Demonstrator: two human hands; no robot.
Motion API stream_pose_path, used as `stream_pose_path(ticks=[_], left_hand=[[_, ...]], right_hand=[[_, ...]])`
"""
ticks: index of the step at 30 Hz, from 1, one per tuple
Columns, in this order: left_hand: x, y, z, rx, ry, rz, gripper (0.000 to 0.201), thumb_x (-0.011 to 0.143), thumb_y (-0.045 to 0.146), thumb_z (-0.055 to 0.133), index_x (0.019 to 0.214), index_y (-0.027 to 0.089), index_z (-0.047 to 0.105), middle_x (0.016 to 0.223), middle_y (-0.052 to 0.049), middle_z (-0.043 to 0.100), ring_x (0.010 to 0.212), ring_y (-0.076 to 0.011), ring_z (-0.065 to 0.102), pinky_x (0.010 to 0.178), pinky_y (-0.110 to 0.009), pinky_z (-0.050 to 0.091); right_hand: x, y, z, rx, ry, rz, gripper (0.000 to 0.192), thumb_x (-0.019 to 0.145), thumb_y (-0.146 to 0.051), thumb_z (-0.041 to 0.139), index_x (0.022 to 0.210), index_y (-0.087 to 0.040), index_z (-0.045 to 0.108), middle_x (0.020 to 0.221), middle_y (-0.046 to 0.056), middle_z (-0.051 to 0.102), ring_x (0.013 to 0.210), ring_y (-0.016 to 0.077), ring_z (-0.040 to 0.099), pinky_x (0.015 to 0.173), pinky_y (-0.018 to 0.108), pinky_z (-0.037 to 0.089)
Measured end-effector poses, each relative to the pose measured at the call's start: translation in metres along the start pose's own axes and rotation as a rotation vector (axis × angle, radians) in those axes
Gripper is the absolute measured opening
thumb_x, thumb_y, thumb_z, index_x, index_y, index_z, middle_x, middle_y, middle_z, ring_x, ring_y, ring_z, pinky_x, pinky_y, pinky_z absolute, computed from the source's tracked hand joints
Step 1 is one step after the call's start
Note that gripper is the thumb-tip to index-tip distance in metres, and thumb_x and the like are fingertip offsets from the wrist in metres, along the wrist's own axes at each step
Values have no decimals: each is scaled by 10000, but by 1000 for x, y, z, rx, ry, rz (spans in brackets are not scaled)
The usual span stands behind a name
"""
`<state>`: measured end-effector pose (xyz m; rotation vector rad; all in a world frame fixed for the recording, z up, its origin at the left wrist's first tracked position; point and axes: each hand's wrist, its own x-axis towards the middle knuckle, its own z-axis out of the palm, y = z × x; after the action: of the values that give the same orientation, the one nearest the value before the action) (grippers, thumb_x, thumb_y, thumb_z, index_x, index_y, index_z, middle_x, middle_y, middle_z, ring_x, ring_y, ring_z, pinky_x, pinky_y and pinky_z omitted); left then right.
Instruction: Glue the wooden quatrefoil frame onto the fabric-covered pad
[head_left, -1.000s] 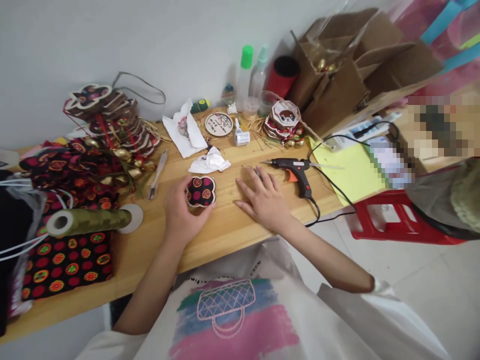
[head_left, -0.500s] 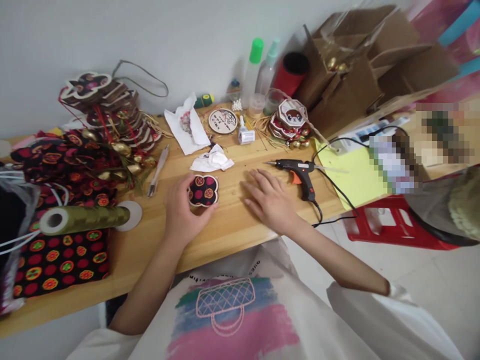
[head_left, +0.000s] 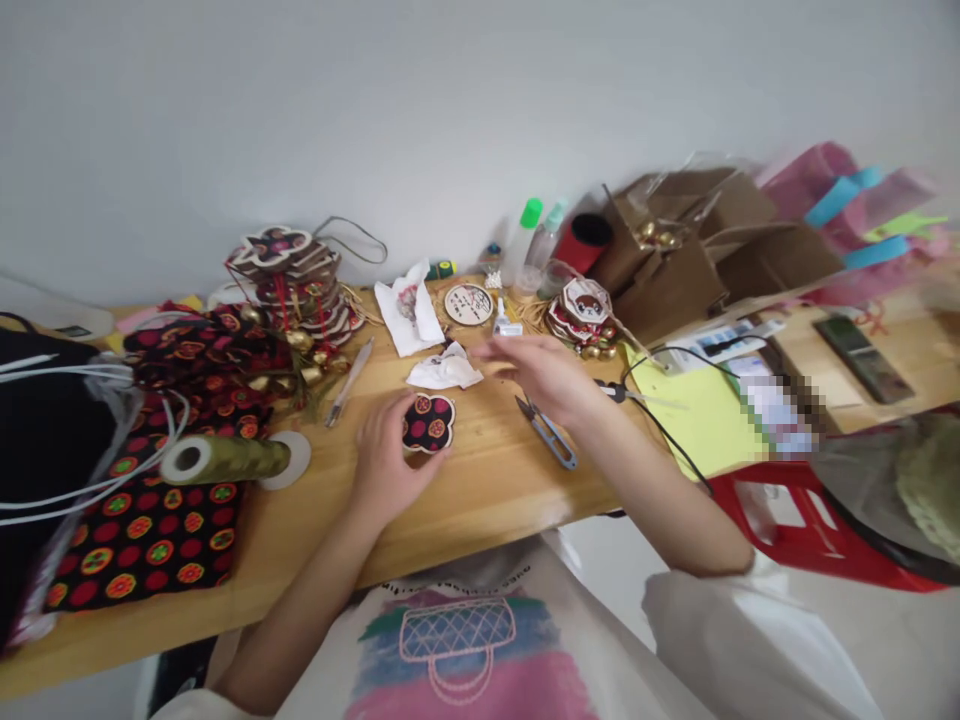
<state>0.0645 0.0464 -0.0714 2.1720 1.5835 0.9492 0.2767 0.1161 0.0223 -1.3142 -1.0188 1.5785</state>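
On the wooden table (head_left: 480, 490) the left hand (head_left: 386, 462) rests with its fingers curled against one small flower-shaped pad (head_left: 428, 422) covered in black cloth with red dots; the pad lies flat on the wood and the fingertips clamp its left edge. The right hand (head_left: 551, 375) is raised above the table, blurred, fingers spread apart and holding nothing, just above one pair of thread snips (head_left: 547, 436) that lies on the wood to the right of the pad. One crumpled white tissue (head_left: 445, 370) sits just behind the pad. To the left lies one roll of olive ribbon (head_left: 225, 459) on a spread of the same dotted fabric (head_left: 142, 540). Behind it stands one stack of flower-shaped pieces (head_left: 289, 280) with gold bells. At the back stand two plastic bottles, one green-capped bottle (head_left: 523, 240) and one teal-capped bottle (head_left: 550, 235), beside one red tube (head_left: 582, 243). One round disc (head_left: 468, 304) lies flat near them.
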Motion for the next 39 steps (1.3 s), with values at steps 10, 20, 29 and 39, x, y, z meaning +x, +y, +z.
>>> stream_pose_path(ticks=[10,20,29,39], left_hand=[[-2,-3,4,55,103,62,645,720,320,753,1280,179,466,1241,-166,643,1122,-333,626,930,-490,513],[-2,-3,5,36,76,58,647,718,323,754,1286,194,472,1259,-151,637,1137,-323,620,949,-481,495],[-2,3,-4,48,-30,27,642,745,365,736,1299,193,460,1312,-158,604,1221,-324,569,1015,-482,435],[-8,48,-3,291,-173,240,608,783,425,698,1281,146,488,1232,-190,648,1071,-357,604,901,-461,411]], right_hand=[[146,-31,83,-633,105,-149,183,829,-285,713,809,-103,731,704,2,681,733,126,641,683,236,487],[147,-37,74,-644,105,-184,285,917,-292,598,707,-111,662,673,1,650,721,117,633,770,266,496],[49,-62,23,-303,53,-307,349,832,-137,606,536,-200,433,461,-74,425,468,56,362,519,208,303],[-109,26,-35,518,-69,116,286,718,-394,661,920,-206,737,866,32,742,767,129,661,701,250,525]])
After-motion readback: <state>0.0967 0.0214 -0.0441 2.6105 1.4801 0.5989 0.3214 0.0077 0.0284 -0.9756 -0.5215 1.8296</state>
